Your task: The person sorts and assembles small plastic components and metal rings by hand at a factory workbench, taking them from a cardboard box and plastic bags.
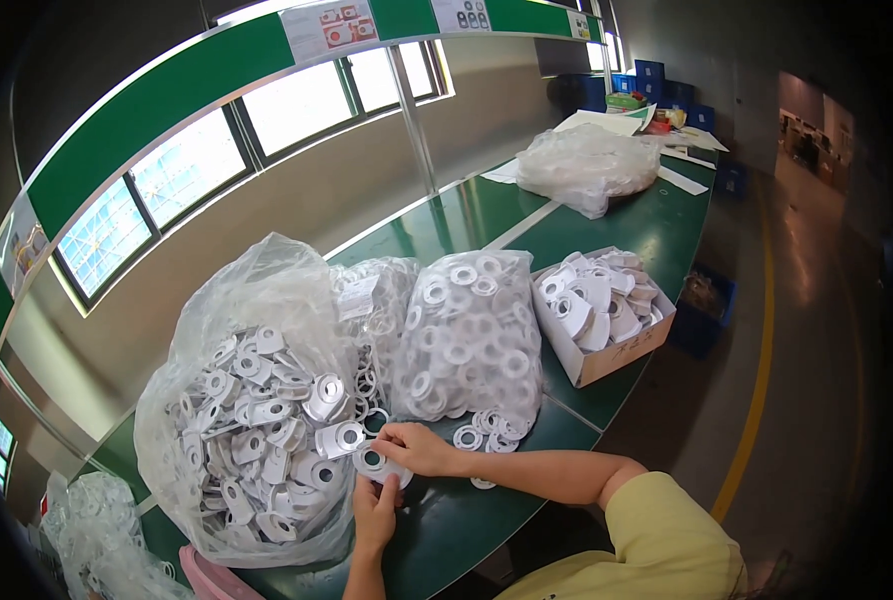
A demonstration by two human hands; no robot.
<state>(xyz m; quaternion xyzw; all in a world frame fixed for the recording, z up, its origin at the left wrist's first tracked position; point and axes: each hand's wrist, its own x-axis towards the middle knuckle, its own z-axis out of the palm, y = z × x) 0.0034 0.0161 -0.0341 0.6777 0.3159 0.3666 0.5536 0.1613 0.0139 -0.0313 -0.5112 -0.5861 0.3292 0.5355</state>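
Observation:
Low over the near edge of the green table, my left hand (pixel 373 512) grips a white plastic part (pixel 391 468) with a round hole, thumb and fingers at its lower side. My right hand (pixel 421 448) reaches in from the right, its fingers closed at the part's upper edge; whether they also pinch a ring is too small to tell. Left of my hands, a large open clear bag (pixel 256 275) holds many similar white parts (pixel 251 440). Just beyond my right hand, a frosted bag (pixel 471 340) is full of white rings, with several loose rings (pixel 486 432) in front.
A cardboard box (pixel 621 362) of white parts stands at the right. Another clear bag (pixel 378 285) sits between the two large ones. Farther along the table (pixel 436 225) lies a plastic bundle (pixel 586 165). A filled bag (pixel 101 530) is at lower left, a blue bin (pixel 701 325) beside the table.

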